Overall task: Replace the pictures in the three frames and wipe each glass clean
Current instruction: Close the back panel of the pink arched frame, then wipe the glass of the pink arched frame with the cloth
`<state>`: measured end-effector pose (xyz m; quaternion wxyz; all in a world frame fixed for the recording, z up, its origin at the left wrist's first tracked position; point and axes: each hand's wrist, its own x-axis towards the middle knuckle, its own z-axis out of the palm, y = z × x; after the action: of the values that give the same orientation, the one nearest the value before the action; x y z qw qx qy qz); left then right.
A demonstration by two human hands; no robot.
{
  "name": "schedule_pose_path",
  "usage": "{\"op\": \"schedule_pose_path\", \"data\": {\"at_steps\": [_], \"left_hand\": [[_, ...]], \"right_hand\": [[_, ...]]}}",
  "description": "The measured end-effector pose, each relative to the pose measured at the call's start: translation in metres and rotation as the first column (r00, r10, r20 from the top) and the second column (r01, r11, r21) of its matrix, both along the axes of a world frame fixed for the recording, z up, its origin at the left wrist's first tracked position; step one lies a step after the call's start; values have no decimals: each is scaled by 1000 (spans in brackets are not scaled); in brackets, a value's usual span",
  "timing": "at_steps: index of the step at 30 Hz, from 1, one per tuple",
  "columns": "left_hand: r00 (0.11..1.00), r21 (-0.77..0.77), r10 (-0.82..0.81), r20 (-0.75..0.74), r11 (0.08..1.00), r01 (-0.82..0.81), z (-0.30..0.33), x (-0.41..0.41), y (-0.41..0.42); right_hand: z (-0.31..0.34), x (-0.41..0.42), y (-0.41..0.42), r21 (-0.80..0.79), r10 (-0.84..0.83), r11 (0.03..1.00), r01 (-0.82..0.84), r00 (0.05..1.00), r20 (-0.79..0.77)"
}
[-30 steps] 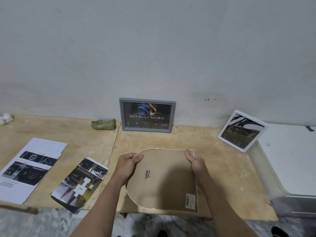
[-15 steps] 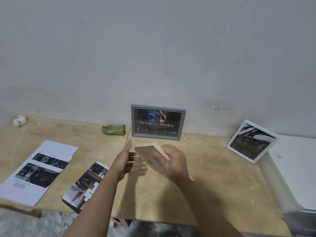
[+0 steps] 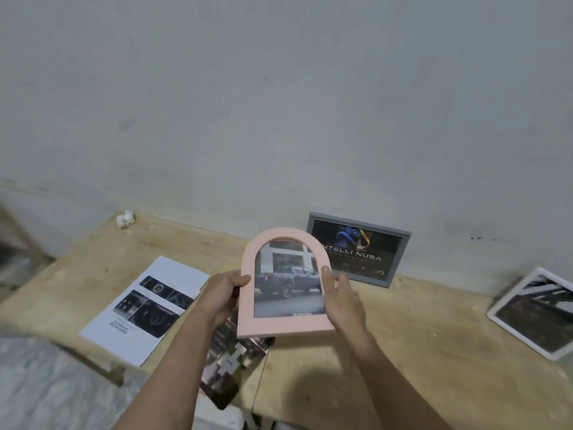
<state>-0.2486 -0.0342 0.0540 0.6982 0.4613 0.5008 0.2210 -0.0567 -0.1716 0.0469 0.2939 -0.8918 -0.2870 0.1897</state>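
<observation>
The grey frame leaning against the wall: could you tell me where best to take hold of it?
Probably by the two short side edges of the grey frame, reaching in from the front. It stands on its long edge, tilted back against the wall, so its back is closed off.

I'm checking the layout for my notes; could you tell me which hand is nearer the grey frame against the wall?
Right. The right hand grips the pink arched frame's right edge, just below-left of the grey frame; the left hand holds the far edge.

Between left hand (image 3: 224, 294) and right hand (image 3: 342, 301) sits the arched frame (image 3: 280, 324); the printed sheet (image 3: 145, 308) lies left of them, the leaning frame (image 3: 359, 248) behind.
</observation>
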Motion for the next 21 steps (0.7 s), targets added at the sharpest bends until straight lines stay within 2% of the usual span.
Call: {"op": "schedule_pose_path", "data": {"at_steps": [1, 5, 9, 12, 16, 17, 21], "left_hand": [[1000, 0, 17, 22, 1000, -17, -1, -10, 6], [991, -37, 115, 69, 993, -113, -14, -31, 19], [984, -108, 135, 113, 987, -123, -28, -47, 27], [970, -244, 183, 163, 960, -140, -44, -58, 40], [954, -282, 279, 115, 930, -238, -69, -69, 62], [950, -287, 297, 95, 922, -260, -73, -71, 65], [931, -294, 364, 35, 894, -338, -88, -72, 83]], "right_hand": [[-4, -6, 10, 3, 10, 1000, -10, 997, -70], [-17, -37, 37, 70, 1, 998, 8, 992, -125], [-35, -54, 65, 36, 21, 999, -13, 978, -206], [-55, -53, 87, 39, 118, 993, -112, 952, -281], [-70, -31, 141, 50, 231, 971, -233, 869, -437], [-69, -24, 156, 37, 252, 965, -260, 879, -405], [-85, 23, 236, -115, 353, 927, -358, 934, -58]]}}
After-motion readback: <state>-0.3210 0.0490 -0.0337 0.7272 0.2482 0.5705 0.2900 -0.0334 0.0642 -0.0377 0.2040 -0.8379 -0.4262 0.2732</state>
